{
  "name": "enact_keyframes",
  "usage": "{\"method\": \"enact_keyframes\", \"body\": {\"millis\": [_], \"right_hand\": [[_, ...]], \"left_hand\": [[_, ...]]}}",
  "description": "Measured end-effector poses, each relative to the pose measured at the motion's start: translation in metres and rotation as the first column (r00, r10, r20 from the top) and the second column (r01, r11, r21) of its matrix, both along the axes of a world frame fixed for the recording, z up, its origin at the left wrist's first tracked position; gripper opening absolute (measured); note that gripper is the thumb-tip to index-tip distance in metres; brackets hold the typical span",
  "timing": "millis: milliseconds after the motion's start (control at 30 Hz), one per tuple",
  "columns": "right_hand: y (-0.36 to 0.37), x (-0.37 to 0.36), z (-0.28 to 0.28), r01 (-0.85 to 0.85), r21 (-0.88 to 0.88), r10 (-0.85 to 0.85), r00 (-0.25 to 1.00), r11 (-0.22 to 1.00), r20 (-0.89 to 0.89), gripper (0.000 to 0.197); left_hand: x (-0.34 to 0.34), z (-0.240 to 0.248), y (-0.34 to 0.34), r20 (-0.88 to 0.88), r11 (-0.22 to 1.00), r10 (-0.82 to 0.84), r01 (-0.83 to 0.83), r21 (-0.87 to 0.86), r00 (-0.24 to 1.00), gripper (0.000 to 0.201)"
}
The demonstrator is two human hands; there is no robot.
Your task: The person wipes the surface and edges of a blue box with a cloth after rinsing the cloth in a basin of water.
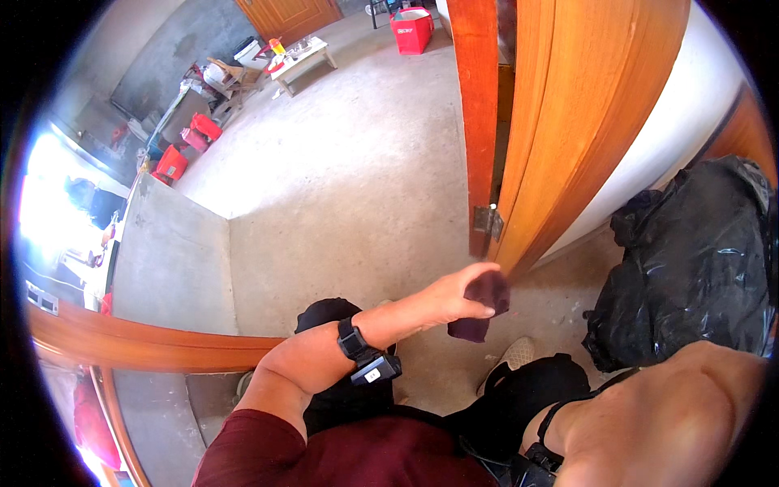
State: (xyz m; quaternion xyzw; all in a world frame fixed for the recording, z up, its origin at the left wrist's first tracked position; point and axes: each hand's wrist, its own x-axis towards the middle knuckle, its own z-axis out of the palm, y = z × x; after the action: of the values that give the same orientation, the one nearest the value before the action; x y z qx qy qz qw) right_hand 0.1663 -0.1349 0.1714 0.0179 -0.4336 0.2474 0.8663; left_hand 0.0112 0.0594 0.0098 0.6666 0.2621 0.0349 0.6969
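Note:
My left hand (461, 296) is closed around a dark maroon cloth (469, 328), with the thumb and fingers wrapped over it. Part of the cloth hangs below the fingers. The hand is at the foot of the wooden door frame (568, 122), just below a metal hinge (488, 221). My right arm (653, 414) fills the lower right, bent and close to me; its hand does not show.
A large black plastic bag (690, 260) slumps against the wall on the right. The edge of a reddish door (475, 105) stands beside the frame. Farther off are a low white table (304, 63), a red bin (412, 32) and a red bucket (170, 164).

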Motion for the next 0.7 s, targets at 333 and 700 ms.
{"method": "enact_keyframes", "body": {"millis": [333, 700], "right_hand": [[0.005, -0.007, 0.007, -0.007, -0.009, 0.007, 1.000, 1.000, -0.002, 0.025], [0.009, -0.012, 0.018, -0.019, -0.036, 0.019, 1.000, 0.999, 0.001, 0.026]], "left_hand": [[-0.007, 0.002, 0.000, 0.011, 0.999, -0.023, 0.023, 0.025, 1.000, 0.073], [-0.014, 0.015, -0.003, -0.045, 0.990, -0.044, 0.050, 0.132, 0.998, 0.074]]}}
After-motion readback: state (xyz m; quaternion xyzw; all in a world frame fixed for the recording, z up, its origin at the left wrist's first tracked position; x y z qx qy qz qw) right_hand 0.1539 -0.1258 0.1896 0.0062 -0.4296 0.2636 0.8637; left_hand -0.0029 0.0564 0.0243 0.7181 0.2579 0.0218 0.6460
